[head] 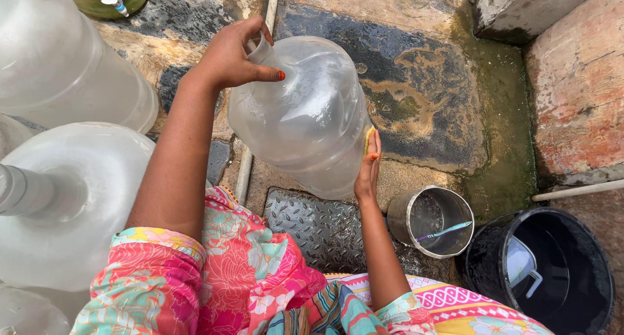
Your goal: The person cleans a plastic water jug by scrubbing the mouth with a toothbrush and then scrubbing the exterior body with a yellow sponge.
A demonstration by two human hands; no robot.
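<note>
- Gripping the neck of a large clear water jug (305,114), the left hand (231,55) has its fingers wrapped round the spout, thumb pressed on the shoulder.
- Tilted, the jug is held above the wet stone paving (416,94).
- At the jug's lower right side, the right hand (368,172) lies flat with straight fingers, pressing a yellow sponge (368,138) to the wall.
- Right of and below the jug stands a steel pot (430,221) holding a toothbrush (445,231), with a black bucket (543,270) beside it.
- Left of the jug are more clear jugs (65,198).
</note>
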